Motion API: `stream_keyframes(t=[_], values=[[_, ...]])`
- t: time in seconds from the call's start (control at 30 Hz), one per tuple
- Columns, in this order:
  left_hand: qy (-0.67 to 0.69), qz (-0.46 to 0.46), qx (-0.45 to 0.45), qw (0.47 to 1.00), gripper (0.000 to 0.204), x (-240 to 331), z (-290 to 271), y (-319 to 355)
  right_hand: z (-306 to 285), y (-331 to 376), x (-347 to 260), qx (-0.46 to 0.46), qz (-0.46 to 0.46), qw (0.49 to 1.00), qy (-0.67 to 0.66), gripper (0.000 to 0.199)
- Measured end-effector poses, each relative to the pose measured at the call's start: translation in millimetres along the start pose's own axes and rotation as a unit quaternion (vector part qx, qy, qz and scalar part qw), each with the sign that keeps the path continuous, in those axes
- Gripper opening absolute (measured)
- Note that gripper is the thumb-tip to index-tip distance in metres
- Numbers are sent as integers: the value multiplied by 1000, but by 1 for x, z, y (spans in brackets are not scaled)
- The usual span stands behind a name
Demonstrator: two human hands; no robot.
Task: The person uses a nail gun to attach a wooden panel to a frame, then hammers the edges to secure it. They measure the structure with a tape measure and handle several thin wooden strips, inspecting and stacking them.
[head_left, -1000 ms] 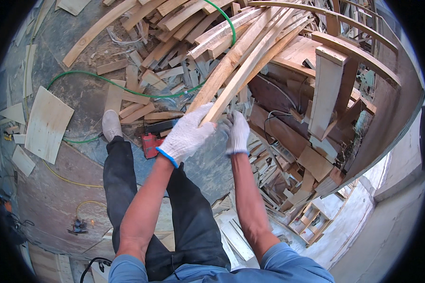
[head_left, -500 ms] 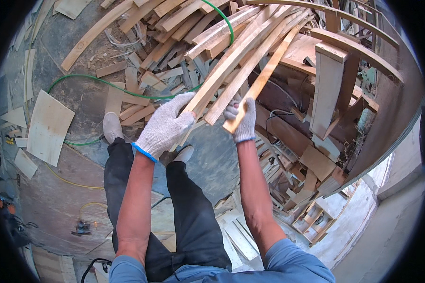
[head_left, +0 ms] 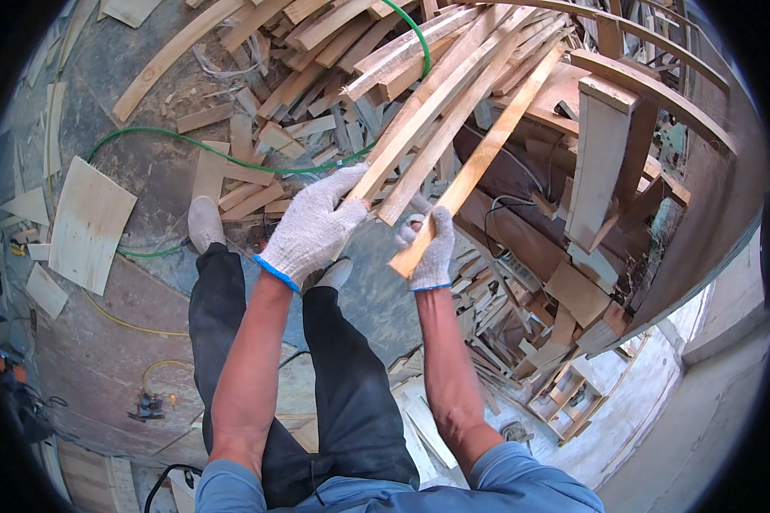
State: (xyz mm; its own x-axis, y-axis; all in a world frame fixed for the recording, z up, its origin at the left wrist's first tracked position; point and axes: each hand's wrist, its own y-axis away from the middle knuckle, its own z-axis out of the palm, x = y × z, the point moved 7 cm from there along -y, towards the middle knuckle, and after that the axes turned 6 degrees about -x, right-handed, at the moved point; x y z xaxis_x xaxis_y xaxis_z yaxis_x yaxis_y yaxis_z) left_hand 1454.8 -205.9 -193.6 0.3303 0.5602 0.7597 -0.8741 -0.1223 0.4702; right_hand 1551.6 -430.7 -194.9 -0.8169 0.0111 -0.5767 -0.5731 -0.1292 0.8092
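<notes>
My left hand [head_left: 318,224], in a white knitted glove with a blue cuff, is closed round the near end of a long wooden strip [head_left: 402,158]. A second wooden strip [head_left: 443,162] lies just to the right of that one, its near end between my two hands. My right hand [head_left: 432,248], gloved the same way, is wrapped round a yellower wooden strip [head_left: 479,167]. All of these slant away toward the far right, where their far ends meet the lumber stack.
Beyond my hands lies a heap of wood offcuts [head_left: 316,124]. A green hose [head_left: 231,156] crosses the floor and loops over the lumber. At the right stand an upright board [head_left: 597,162] and a curved brown panel [head_left: 710,256]. A thin panel [head_left: 91,224] lies at the left.
My right hand has drawn the yellower strip toward me and slightly left, away from the other strips. My left hand has shifted slightly right, still holding its strip.
</notes>
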Motion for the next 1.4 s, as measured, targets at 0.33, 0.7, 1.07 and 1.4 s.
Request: stream_keyframes(t=[0.33,0.7,1.07,1.4], values=[[-4,-51,12,999,49,-6,34,4,37,52,2,26,-3,999,32,50],[98,-94,25,990,50,-22,34,2,9,43,-17,262,-235,794,496,33],[104,-101,15,989,50,6,14,14,-9,26,-71,200,-239,864,395,25],[33,-56,16,998,50,18,-5,12,7,-64,-7,80,-8,982,172,33]])
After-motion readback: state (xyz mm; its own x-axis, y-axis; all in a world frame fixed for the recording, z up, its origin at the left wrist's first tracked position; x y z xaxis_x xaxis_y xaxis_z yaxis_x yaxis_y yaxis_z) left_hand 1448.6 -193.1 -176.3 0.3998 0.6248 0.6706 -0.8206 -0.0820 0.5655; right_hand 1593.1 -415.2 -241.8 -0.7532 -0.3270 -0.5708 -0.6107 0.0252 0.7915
